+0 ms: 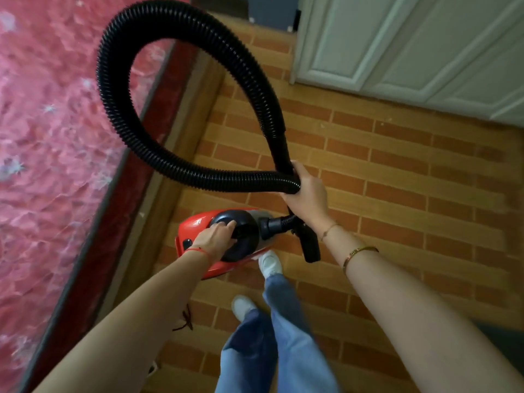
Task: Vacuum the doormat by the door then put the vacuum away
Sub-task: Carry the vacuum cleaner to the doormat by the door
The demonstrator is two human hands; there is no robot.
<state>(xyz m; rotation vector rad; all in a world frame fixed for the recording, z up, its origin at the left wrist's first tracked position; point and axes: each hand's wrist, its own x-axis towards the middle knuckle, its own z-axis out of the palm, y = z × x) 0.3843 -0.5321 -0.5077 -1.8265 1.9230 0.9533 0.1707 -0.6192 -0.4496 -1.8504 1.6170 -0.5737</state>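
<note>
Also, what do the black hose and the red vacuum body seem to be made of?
Hose: probably flexible plastic, matte black; close ribs let it bend into a loop. Vacuum body: looks like hard moulded plastic, glossy red; it shows light reflections and smooth curves.

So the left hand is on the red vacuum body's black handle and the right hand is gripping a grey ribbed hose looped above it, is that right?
Not quite: the hose is black, not grey. The head view shows the right hand gripping the black ribbed hose looped above, while the left hand is on the black handle of the red vacuum body.
</note>
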